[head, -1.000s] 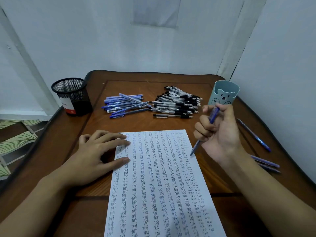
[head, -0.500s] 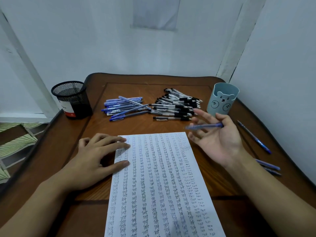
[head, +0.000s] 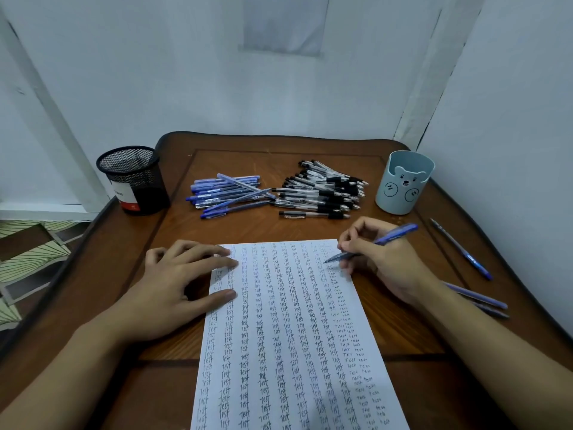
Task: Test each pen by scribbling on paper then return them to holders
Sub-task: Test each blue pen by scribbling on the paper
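A: Where's the pen rn?
B: Blue pen (head: 392, 235) is in the right grip (head: 381, 259). It's slanted, tip down-left at the paper (head: 288, 336) near its top right corner, back end pointing up-right.
A: Grip state?
B: Closed round the barrel, thumb and fingers curled, pinching low near the tip. Wrist lies just right of the sheet's edge.
A: Tip touching?
B: Looks to meet the sheet, can't say for sure.
A: Left grip (head: 183, 280)?
B: Flat, fingers straight and spread, holding nothing. Fingertips and thumb press the paper's left edge, palm over the surface (head: 248, 225).
A: Paper?
B: Front centre, filled w/ columns of "test".
A: The rest?
B: Blue pen pile (head: 229, 193) and black pen pile (head: 322, 190) lie back centre, side by side and touching. Mesh holder (head: 133, 181) stands back left, bear holder (head: 403, 184) back right, beyond the right grip. One loose pen (head: 462, 249) lies right of that grip, and more pens (head: 477, 294) by the forearm, partly hidden.
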Tool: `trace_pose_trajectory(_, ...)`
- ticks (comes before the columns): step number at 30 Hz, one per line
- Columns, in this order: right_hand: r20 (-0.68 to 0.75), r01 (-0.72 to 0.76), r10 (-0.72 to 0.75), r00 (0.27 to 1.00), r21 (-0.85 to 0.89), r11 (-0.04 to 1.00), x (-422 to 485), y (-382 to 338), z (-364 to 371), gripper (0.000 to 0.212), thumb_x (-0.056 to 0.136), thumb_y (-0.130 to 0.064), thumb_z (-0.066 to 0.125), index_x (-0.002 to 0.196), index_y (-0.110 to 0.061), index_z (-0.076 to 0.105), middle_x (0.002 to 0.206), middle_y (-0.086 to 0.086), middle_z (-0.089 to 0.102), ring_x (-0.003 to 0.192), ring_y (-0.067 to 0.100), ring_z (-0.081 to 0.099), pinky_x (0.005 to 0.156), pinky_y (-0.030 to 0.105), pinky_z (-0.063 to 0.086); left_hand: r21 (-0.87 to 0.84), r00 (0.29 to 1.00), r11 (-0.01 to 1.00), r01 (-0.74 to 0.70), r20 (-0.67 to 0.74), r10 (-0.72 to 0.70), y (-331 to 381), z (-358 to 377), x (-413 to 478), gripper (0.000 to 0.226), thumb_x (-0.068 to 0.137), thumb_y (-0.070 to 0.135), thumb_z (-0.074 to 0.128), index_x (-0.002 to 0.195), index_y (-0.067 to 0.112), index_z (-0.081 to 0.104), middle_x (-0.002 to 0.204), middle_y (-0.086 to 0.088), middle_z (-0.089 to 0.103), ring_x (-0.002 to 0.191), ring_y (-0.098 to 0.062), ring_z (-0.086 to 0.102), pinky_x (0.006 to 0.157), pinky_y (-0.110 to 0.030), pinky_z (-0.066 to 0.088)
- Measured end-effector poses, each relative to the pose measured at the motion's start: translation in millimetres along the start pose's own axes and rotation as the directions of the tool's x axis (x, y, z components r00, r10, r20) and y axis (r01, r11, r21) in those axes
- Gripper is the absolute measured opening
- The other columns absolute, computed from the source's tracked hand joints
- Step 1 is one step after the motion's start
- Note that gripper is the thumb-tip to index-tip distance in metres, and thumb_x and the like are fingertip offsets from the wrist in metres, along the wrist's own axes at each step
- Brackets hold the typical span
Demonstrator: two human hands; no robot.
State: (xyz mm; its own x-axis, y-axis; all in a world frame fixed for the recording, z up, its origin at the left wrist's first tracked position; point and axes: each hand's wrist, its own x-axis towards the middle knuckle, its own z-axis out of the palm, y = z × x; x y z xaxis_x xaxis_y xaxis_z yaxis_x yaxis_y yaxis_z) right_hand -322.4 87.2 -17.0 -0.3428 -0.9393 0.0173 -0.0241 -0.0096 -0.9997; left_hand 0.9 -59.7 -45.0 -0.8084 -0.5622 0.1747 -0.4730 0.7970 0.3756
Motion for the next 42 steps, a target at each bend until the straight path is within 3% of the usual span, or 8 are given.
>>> trace_pose_trajectory(4, 0.009, -0.001, 0.001, 1.000, 0.019, 1.000, 2, 6, -5, 0.014, 0.092, 0.009, 0.061, 0.081, 0.001, 0.057, 0.094, 0.027, 0.068, 0.072, 0.042, 0.068, 0.063, 0.039, 0.060, 0.003, 1.000, 1.000, -0.002, 0.003, 0.002, 0, 0, 1, 0.057, 0.083, 0.089, 0.038, 0.132, 0.061, 0.051, 0.142, 0.041, 0.039, 0.139, 0.004, 0.026, 0.108, -0.043, 0.016)
trace_pose_trajectory(6, 0.032, -0.010, 0.009, 0.999, 0.026, 1.000, 3, 6, -6, 0.001, 0.093, 0.007, 0.060, 0.094, 0.006, 0.059, 0.095, 0.030, 0.068, 0.075, 0.045, 0.069, 0.064, 0.039, 0.061, 0.004, 1.000, 1.000, 0.002, 0.010, -0.002, -1, 0, 1, 0.058, 0.083, 0.089, 0.038, 0.132, 0.061, 0.051, 0.141, 0.041, 0.038, 0.139, 0.004, 0.026, 0.108, -0.041, 0.015)
trace_pose_trajectory(8, 0.068, -0.029, 0.027, 0.997, 0.031, 0.999, 5, 6, -8, 0.012, 0.096, 0.006, 0.055, 0.106, 0.011, 0.061, 0.096, 0.032, 0.067, 0.079, 0.046, 0.070, 0.065, 0.039, 0.062, 0.003, 1.000, 1.000, -0.004, 0.010, 0.004, -1, 0, 1, 0.058, 0.083, 0.089, 0.038, 0.131, 0.061, 0.051, 0.141, 0.041, 0.038, 0.140, 0.004, 0.025, 0.109, -0.040, 0.015)
trace_pose_trajectory(13, 0.138, 0.022, -0.005, 0.990, -0.123, 0.992, 4, 9, -14, 0.002, 0.089, 0.013, 0.063, 0.088, 0.013, 0.066, 0.087, 0.031, 0.068, 0.078, 0.042, 0.069, 0.064, 0.035, 0.059, 0.004, 1.000, 1.000, -0.003, 0.013, 0.003, 0, 0, 1, 0.057, 0.083, 0.088, 0.039, 0.131, 0.060, 0.051, 0.142, 0.041, 0.038, 0.140, 0.003, 0.026, 0.109, -0.037, 0.013)
trace_pose_trajectory(18, 0.131, 0.095, -0.055, 0.990, -0.322, 0.942, 2, 9, -15, 0.016, 0.078, 0.013, 0.076, 0.080, 0.001, 0.067, 0.076, 0.020, 0.069, 0.056, 0.028, 0.060, 0.054, 0.031, 0.050, 0.005, 1.000, 1.000, -0.002, 0.021, 0.002, -1, -1, 1, 0.057, 0.083, 0.089, 0.038, 0.132, 0.062, 0.050, 0.142, 0.042, 0.036, 0.140, 0.005, 0.023, 0.109, -0.037, 0.013)
trace_pose_trajectory(21, 0.124, 0.098, -0.056, 0.991, -0.372, 0.923, 3, 9, -15, 0.015, 0.077, 0.009, 0.080, 0.076, 0.000, 0.068, 0.072, 0.015, 0.069, 0.053, 0.023, 0.058, 0.051, 0.028, 0.048, 0.004, 0.999, 1.000, 0.007, 0.037, -0.007, -3, -1, 2, 0.058, 0.082, 0.090, 0.038, 0.133, 0.062, 0.049, 0.142, 0.042, 0.035, 0.140, 0.005, 0.022, 0.109, -0.038, 0.013)
trace_pose_trajectory(31, 0.157, 0.107, -0.052, 0.986, -0.366, 0.925, 4, 8, -14, 0.020, 0.075, 0.015, 0.078, 0.066, 0.006, 0.063, 0.070, 0.019, 0.069, 0.053, 0.026, 0.064, 0.054, 0.028, 0.052, -0.005, 1.000, 1.000, 0.003, 0.025, -0.002, -3, -1, 2, 0.057, 0.083, 0.088, 0.040, 0.133, 0.062, 0.049, 0.143, 0.041, 0.036, 0.140, 0.004, 0.025, 0.109, -0.040, 0.014)
trace_pose_trajectory(42, 0.153, 0.077, -0.023, 0.988, -0.359, 0.930, 4, 7, -14, 0.025, 0.076, 0.013, 0.079, 0.063, -0.003, 0.065, 0.072, 0.019, 0.070, 0.055, 0.025, 0.065, 0.055, 0.028, 0.052, -0.037, 1.000, 0.999, 0.012, 0.009, -0.011, -2, -1, 3, 0.059, 0.079, 0.090, 0.043, 0.129, 0.060, 0.054, 0.140, 0.041, 0.041, 0.139, 0.004, 0.027, 0.110, -0.039, 0.014)
